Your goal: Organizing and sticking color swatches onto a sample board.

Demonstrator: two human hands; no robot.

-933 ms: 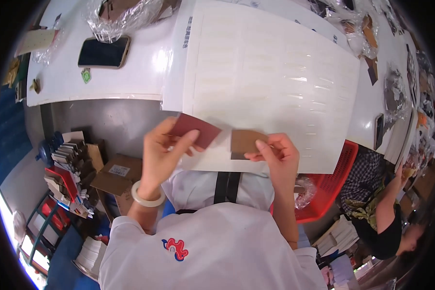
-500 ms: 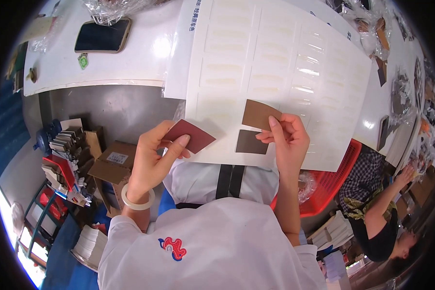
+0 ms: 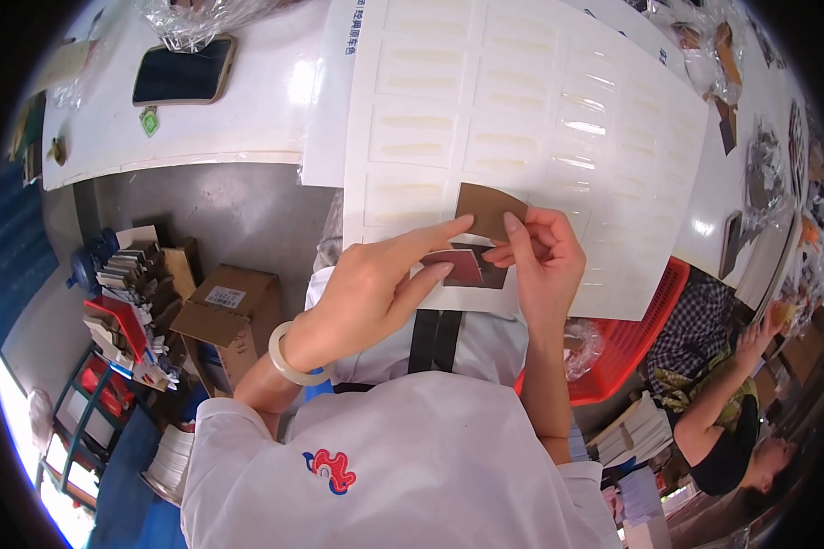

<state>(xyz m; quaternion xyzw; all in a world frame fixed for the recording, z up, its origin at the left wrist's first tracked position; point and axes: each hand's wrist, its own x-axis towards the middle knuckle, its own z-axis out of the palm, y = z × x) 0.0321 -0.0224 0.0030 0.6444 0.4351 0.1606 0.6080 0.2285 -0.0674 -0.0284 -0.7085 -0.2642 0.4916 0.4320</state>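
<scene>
Between the thumb and fingers of my left hand is a small maroon swatch. Its index fingertip reaches the left edge of a brown swatch, whose right side my right hand pinches. The brown swatch is tilted above a white sheet. A dark grey-brown swatch lies at the sheet's near edge, partly covered by the maroon one and my right fingers. Rows of outlined rectangles with pale, glossy streaks fill the sheet.
A phone with a green tag lies on the white table at left, near clear plastic wrap. Under the sheet's right side is a red basket. Cardboard boxes stand at left; a co-worker is at far right.
My left hand has moved right with the maroon swatch, over the dark swatch, and its index finger has reached the brown swatch. My right hand has stayed nearly in place.
</scene>
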